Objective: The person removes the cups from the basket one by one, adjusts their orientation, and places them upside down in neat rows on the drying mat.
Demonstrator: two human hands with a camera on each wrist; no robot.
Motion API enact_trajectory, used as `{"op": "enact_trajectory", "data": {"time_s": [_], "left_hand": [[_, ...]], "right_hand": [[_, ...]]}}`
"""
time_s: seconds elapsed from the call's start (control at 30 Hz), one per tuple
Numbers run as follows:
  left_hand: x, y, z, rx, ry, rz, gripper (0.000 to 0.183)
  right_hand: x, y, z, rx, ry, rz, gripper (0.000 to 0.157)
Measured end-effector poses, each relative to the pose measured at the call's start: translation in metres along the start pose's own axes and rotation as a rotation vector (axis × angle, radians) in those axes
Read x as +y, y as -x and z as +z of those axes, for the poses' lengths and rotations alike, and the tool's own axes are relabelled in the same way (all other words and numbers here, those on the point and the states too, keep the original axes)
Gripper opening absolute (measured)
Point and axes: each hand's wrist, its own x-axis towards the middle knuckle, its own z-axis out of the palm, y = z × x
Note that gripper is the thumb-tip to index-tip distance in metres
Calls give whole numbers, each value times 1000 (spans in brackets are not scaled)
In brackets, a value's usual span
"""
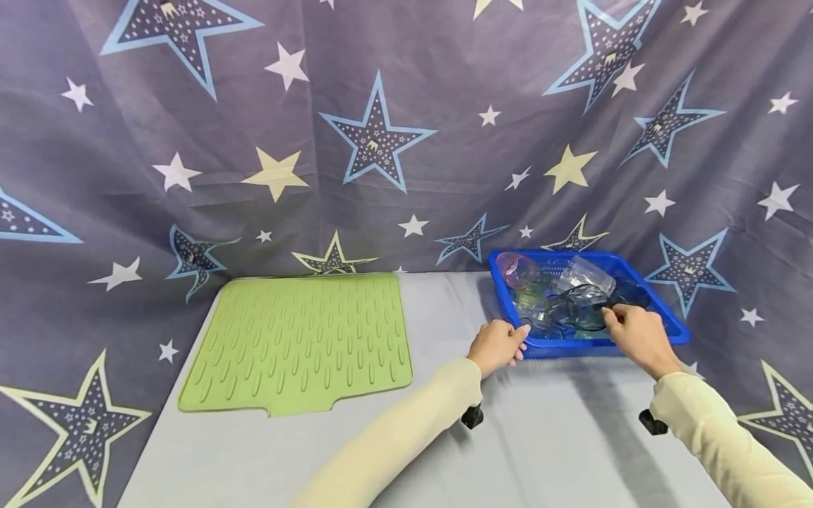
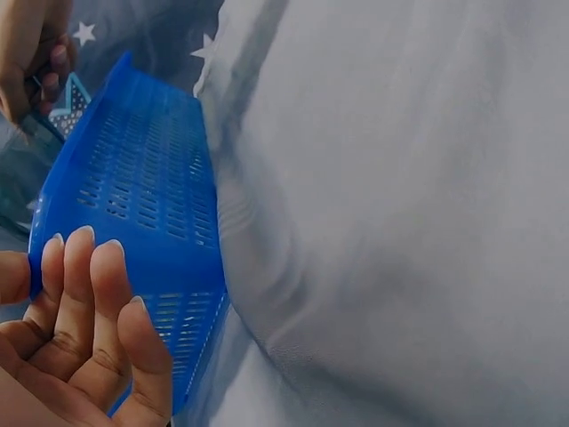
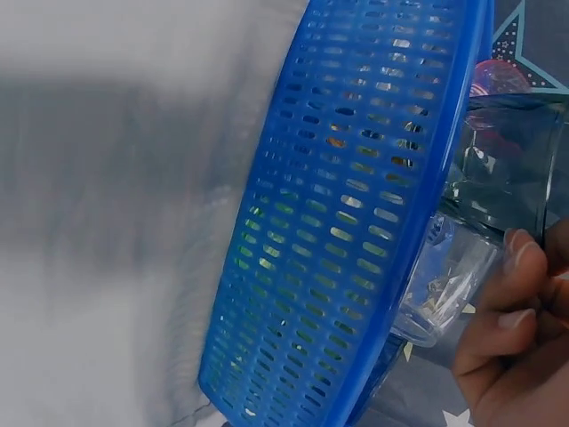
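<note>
A blue plastic basket (image 1: pixel 673 331) with slotted walls stands at the back right of the table. At its front left corner my left hand (image 1: pixel 498 347) grips the rim, thumb on the inside and fingertips (image 2: pixel 108 267) against the outer wall. Over the basket's front right part, my right hand (image 1: pixel 641 340) pinches the edge of a dark see-through glass (image 3: pixel 511 165). That glass lies tilted among other clear vessels. Close by are a clear cup (image 3: pixel 449 276) and, at the back left, a pinkish see-through vessel (image 1: pixel 516 269). The lower contents are partly hidden by the basket wall.
A green ridged drying mat (image 1: pixel 298 339) lies flat on the left of the table (image 1: pixel 444 303), which has a pale grey cover. Directly behind the table and basket hangs a dark curtain (image 1: pixel 444 176) with stars.
</note>
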Motion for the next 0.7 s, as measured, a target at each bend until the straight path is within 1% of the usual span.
{"op": "enact_trajectory", "data": {"time_s": [0.27,0.33,0.47,0.57,0.63,0.7], "left_hand": [[-2,4,2,-9,47,-18,40],[-3,4,2,-15,75,-25,39],[-2,3,1,-17,122,-19,39],[-2,2,-1,-22,136,-14,42],[-3,2,-1,-31,158,-33,45],[-5,2,-2,-44,200,-66,49]], "right_hand": [[-2,6,2,-15,-44,29,45],[-5,7,1,-22,-60,38,46],[-11,9,1,-29,-93,49,47],[-16,10,0,-27,-113,50,48],[-19,11,0,-35,-128,56,48],[-22,11,0,-52,-149,65,50]]}}
